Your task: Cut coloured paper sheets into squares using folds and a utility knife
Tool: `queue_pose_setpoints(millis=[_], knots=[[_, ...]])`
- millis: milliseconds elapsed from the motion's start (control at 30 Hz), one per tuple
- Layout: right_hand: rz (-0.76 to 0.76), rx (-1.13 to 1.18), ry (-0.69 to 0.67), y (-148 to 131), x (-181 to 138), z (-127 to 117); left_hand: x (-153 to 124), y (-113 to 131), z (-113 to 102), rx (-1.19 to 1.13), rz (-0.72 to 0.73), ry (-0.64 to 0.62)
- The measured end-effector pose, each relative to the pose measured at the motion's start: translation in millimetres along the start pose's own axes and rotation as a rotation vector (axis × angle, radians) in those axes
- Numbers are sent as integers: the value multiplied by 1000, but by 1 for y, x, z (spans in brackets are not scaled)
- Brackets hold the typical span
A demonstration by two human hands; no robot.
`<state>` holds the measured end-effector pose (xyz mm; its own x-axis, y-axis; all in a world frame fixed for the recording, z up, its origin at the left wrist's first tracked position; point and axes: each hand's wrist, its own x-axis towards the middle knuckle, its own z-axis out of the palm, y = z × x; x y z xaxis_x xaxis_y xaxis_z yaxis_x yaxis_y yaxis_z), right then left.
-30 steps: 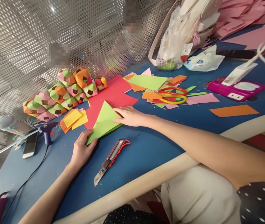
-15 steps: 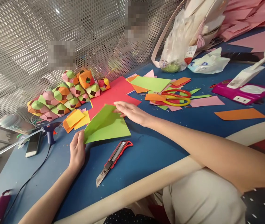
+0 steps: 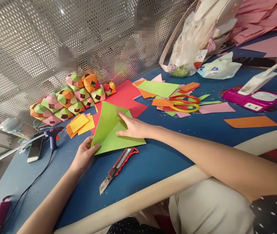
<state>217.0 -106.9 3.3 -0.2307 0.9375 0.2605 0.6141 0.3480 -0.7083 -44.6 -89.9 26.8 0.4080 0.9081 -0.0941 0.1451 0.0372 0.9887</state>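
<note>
A sheet of green paper with a crease across it is held at a slant over the blue table. At its lower left corner, my left hand pinches the sheet, thumb on top. My right hand lies over the sheet's right part, thumb and forefinger spread apart and touching its surface. Just below the paper rests a red utility knife with its blade out. Behind the sheet is red paper, and yellow and orange paper pieces lie to its left.
Folded paper balls are stacked against the perforated metal screen. A glue gun and a phone lie left. Scissors sit on paper scraps, near a purple power strip. A plastic bag stands behind.
The green sheet has opened out, its upper flap now standing higher to the left. My right hand has moved down from the top edge onto the sheet, its fingers spreading.
</note>
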Motion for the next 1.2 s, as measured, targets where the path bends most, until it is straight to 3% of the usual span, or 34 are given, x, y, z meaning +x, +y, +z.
queue_pose_setpoints(millis=[100, 167, 400, 600, 667, 767, 833, 933, 1000, 1067, 1133, 1200], knots=[[-39, -101, -77, -9, 2, 2, 1, 13, 5, -6, -70, -103], [-99, -137, -125, -14, 3, 6, 5, 19, 9, -25, -110, -107], [-282, -307, -295, -10, 2, 15, 27, 6, 13, -149, -216, 230], [-509, -151, -154, -36, -11, 6, 21, -2, 7, -195, -148, 321], [-610, -107, -280, -51, -20, 9, 18, -4, 8, -201, -105, 338], [-637, -247, -449, -68, -33, 16, 16, -7, 9, -201, -46, 359], [-619, -326, -489, -73, -37, 16, 15, -9, 9, -200, -22, 364], [-624, -164, -505, -71, -35, 1, 14, -11, 9, -178, -3, 355], [-564, 6, -370, -59, -28, -19, 13, -11, 8, -159, 6, 346], [-352, 18, -64, -37, -18, -41, 11, -12, 8, -131, 19, 336], [-63, -162, 196, -6, -10, -60, 9, -13, 8, -78, 34, 325], [251, -350, 273, 25, -5, -73, 6, -13, 9, -11, 45, 311]])
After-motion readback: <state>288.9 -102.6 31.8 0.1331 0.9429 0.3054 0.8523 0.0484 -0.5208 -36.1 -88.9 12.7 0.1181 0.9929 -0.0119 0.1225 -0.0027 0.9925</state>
